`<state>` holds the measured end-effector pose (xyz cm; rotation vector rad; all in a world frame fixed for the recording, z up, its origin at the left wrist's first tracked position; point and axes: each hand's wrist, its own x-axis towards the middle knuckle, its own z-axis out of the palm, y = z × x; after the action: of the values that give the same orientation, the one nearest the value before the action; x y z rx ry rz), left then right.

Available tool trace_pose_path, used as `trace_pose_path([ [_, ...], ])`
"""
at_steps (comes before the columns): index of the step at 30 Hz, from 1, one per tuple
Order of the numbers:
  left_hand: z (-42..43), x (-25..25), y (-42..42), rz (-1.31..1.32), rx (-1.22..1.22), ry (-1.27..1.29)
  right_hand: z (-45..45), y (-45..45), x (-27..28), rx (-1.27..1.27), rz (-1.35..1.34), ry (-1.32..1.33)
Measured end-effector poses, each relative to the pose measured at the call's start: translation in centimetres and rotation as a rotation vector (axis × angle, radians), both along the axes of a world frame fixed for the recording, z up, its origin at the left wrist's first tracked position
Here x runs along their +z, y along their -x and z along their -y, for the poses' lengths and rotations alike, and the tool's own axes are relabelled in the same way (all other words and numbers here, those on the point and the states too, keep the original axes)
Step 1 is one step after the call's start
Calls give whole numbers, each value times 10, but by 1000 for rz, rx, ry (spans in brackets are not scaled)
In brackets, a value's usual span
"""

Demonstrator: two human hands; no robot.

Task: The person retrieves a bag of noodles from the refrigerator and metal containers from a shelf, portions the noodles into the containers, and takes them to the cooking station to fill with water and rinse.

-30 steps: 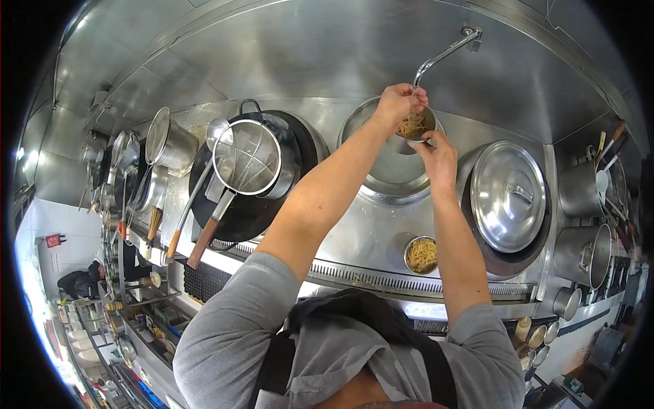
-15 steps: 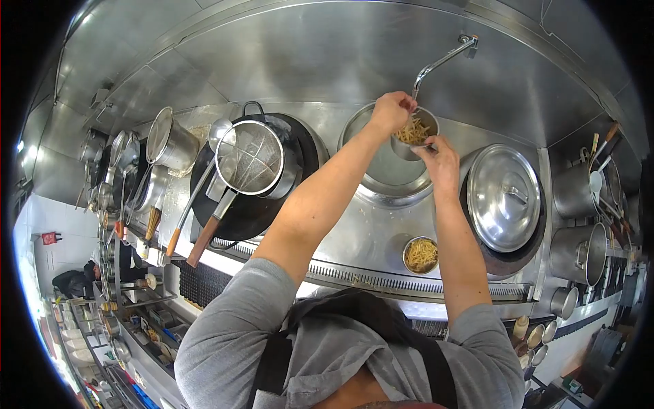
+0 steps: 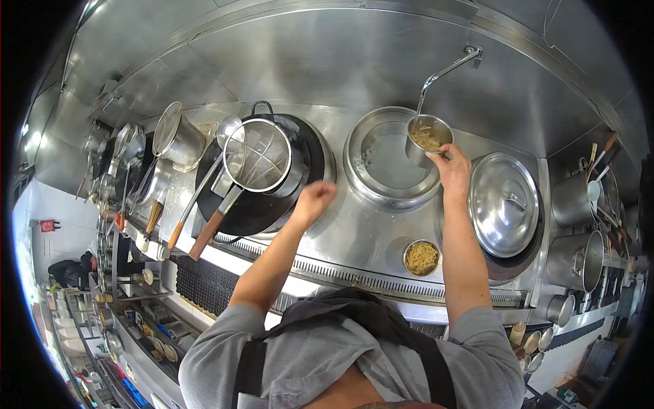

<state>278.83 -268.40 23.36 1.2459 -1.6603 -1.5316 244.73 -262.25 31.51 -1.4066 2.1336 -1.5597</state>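
My right hand (image 3: 452, 169) grips the rim of a small steel pot (image 3: 420, 154), tilted a little. Pale yellow strips (image 3: 426, 138) lie inside it, with the tip of a wall faucet (image 3: 441, 76) just above; I cannot tell whether water flows. Below the pot sits a wide steel basin (image 3: 361, 178) holding cloudy liquid. My left hand (image 3: 316, 202) is off to the left with its fingers curled in, showing nothing in them, near the black wok (image 3: 221, 221). A second small metal bowl of yellow strips (image 3: 422, 258) stands on the counter beside my right forearm.
On the wok rest a round mesh strainer (image 3: 262, 155) with a wooden handle (image 3: 206, 235) and a ladle (image 3: 230, 131). A domed steel lid (image 3: 505, 204) covers the burner at right. Steel pots (image 3: 576, 259) stand farther right; a strainer pot (image 3: 178, 140) is at left.
My left hand has left the pot and swung down and left towards the wok. My right hand still holds the pot, now slightly farther right and lower under the faucet.
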Motion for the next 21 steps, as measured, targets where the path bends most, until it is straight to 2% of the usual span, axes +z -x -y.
trace_pose_path([
  [1, -22, -16, -22, -1, -1, -90, -1, 1, -1, 3, -2, -3],
  [3, -64, -28, -56, -5, 53, -202, -2, -2, 1, 76, -224, -34],
  [4, -80, -34, -69, -1, 90, -246, -3, -6, 7, 82, -228, -33],
  [6, -102, -37, -82, -8, 169, -310, -6, -13, 24, 3, 25, -189],
  [9, -112, -43, -87, 15, 163, -299, 7, -19, 10, 139, -65, -67],
  [11, -108, -41, -83, 50, 160, -275, 11, -26, 12, 192, -133, -98],
  [16, -92, -22, -70, 1, 132, -209, -2, -39, 25, 33, -79, -138],
  [21, -99, -35, -70, -23, 135, -201, -18, -36, 36, -34, -107, -166],
])
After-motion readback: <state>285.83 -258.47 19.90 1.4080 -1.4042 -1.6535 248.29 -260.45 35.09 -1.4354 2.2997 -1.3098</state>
